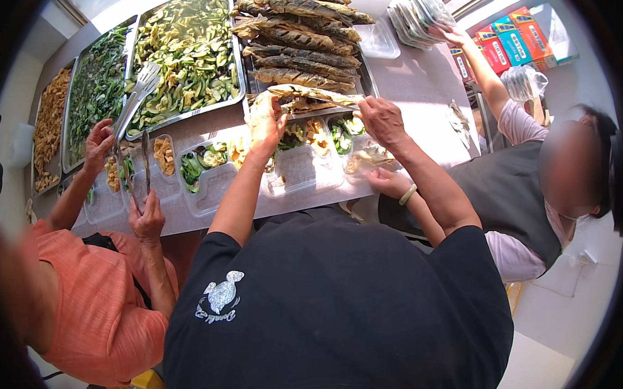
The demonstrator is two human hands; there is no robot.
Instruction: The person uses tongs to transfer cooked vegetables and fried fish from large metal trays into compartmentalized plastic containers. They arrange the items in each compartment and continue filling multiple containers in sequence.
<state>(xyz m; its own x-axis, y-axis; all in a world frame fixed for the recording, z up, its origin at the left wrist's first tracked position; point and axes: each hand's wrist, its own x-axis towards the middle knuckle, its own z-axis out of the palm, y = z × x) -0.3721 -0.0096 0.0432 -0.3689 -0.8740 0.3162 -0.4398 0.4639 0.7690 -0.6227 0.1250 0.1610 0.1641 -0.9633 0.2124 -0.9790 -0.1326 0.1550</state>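
Observation:
A whole fried fish [313, 91] spans the space between my hands, above the near edge of a metal tray [372, 84] stacked with fried fish [306, 49]. My left hand [267, 125] grips one end of it. At its other end, my right hand [382, 121] is closed around what looks like a thin metal utensil [334, 102], which runs along the fish; its tip is hard to make out. Below my hands lies a compartmented clear plastic meal box [305, 169], with greens and tofu-like pieces in its far compartments.
Trays of sliced squash [188, 49], leafy greens [97, 89] and brown pieces [51, 121] stand left. There a co-worker's hand [147, 218] holds tongs [147, 164]. Right, another person's hand [388, 182] touches a filled box [367, 160]; their other hand reaches stacked lids [418, 16].

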